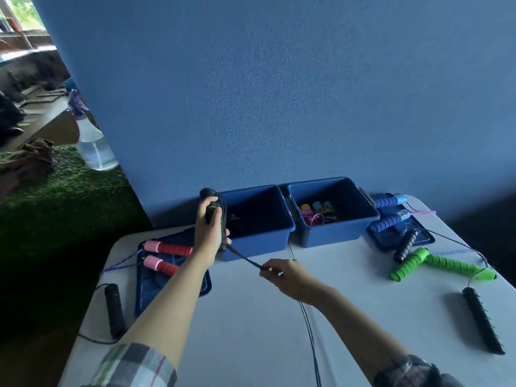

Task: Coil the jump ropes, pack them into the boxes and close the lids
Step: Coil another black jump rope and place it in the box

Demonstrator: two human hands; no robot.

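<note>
Your left hand [209,227] grips a pair of black jump-rope handles [212,209], fingers curled round them, holding them nearly upright with the long axis running top to bottom and the upper end tipped slightly left, just in front of the left blue box [259,216]. From the bottom of the handles the black rope [245,258] runs down and right to your right hand [284,275], which pinches it between curled fingers; below that hand the rope drops toward you off the near edge of the white counter [251,317]. The right blue box [332,210] stands touching the left one and holds coiled ropes with coloured handles. Red-and-pink handles [167,256] lie on a blue lid [173,286] at left, pointing left to right. Green handles [435,265] lie crossed at right, and blue handles [391,210] rest on another lid [402,238] beside the right box.
</note>
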